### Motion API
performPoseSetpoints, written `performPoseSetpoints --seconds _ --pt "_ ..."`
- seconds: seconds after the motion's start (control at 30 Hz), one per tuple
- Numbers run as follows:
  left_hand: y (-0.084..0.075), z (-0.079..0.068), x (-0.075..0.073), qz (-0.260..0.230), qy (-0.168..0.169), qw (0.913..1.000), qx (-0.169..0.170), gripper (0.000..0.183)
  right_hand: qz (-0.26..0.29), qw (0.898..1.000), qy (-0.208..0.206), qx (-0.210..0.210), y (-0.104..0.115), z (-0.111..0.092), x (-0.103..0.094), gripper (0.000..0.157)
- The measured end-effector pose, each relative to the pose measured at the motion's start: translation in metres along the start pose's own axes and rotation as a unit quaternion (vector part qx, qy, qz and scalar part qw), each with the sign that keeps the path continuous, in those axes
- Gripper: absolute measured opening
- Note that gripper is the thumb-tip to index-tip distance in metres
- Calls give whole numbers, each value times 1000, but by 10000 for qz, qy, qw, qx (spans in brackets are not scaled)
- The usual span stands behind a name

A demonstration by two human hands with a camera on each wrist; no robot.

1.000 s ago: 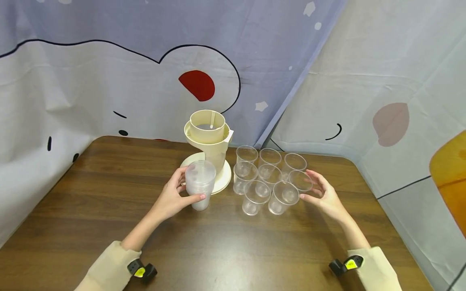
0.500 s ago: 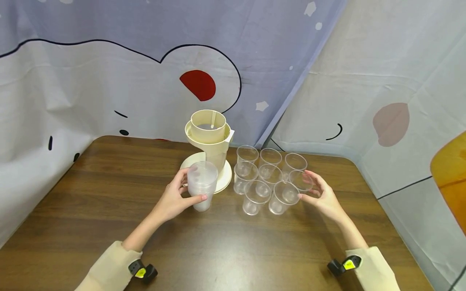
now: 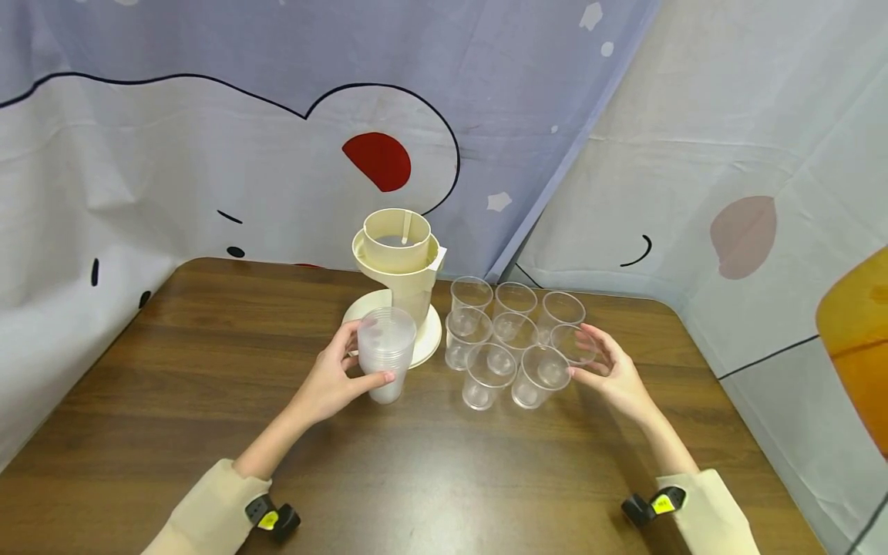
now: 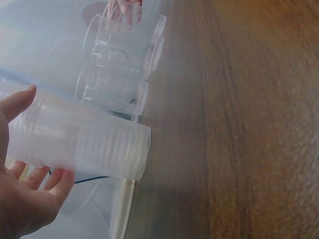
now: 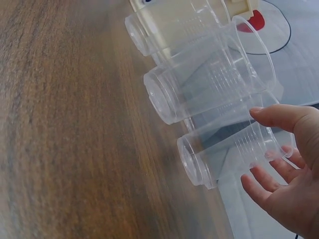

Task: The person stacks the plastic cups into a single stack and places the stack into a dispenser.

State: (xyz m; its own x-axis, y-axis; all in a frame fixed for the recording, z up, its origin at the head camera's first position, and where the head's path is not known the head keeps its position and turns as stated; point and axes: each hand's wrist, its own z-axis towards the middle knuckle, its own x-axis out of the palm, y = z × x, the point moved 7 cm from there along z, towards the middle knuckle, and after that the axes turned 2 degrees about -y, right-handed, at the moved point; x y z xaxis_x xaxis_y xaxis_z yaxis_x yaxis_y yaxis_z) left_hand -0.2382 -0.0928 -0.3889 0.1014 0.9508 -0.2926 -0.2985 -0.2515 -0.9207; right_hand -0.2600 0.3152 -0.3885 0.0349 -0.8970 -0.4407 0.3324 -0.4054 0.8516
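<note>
My left hand (image 3: pixel 333 379) grips a stack of nested clear plastic cups (image 3: pixel 385 348), thumb in front and fingers behind. The left wrist view shows the stack's ribbed sides (image 4: pixel 94 142) between thumb and fingers, its base close to the tabletop. On the right, my right hand (image 3: pixel 616 376) holds a single clear plastic cup (image 3: pixel 574 345) near its rim. The right wrist view has the thumb on one side of this cup (image 5: pixel 224 152) and the fingertips on the other. Several more clear cups (image 3: pixel 489 366) stand upright in close rows beside it, mouths up.
Behind the stack stands a cream plastic holder (image 3: pixel 395 258) with an open ring top and a round white base (image 3: pixel 428 347). The brown wooden table (image 3: pixel 444 462) reaches back to a patterned cloth backdrop (image 3: pixel 277 169). An orange shape (image 3: pixel 860 339) hangs at the far right.
My left hand and the cup stack have shifted very slightly to the right since the first frame. The right hand stays almost still at its cup; the standing cups have not moved.
</note>
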Motion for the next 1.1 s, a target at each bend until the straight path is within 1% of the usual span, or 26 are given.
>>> performPoseSetpoints --seconds 0.2,0.47,0.77,0.93,1.1 --pt "-1 0 0 -6 8 10000 33 80 40 10000 -82 25 0 0 -1 75" --pt "-1 0 1 -11 2 10000 81 80 -71 9998 -177 19 3 -3 -4 74" --pt "0 0 1 6 -28 9999 154 79 -76 9998 -180 38 4 -3 -4 74" --pt "-1 1 1 -33 11 9999 115 80 -109 9998 -187 22 3 -4 -5 75" --pt "-1 1 1 -51 41 9999 100 80 -264 9994 -242 26 1 -4 -7 74"
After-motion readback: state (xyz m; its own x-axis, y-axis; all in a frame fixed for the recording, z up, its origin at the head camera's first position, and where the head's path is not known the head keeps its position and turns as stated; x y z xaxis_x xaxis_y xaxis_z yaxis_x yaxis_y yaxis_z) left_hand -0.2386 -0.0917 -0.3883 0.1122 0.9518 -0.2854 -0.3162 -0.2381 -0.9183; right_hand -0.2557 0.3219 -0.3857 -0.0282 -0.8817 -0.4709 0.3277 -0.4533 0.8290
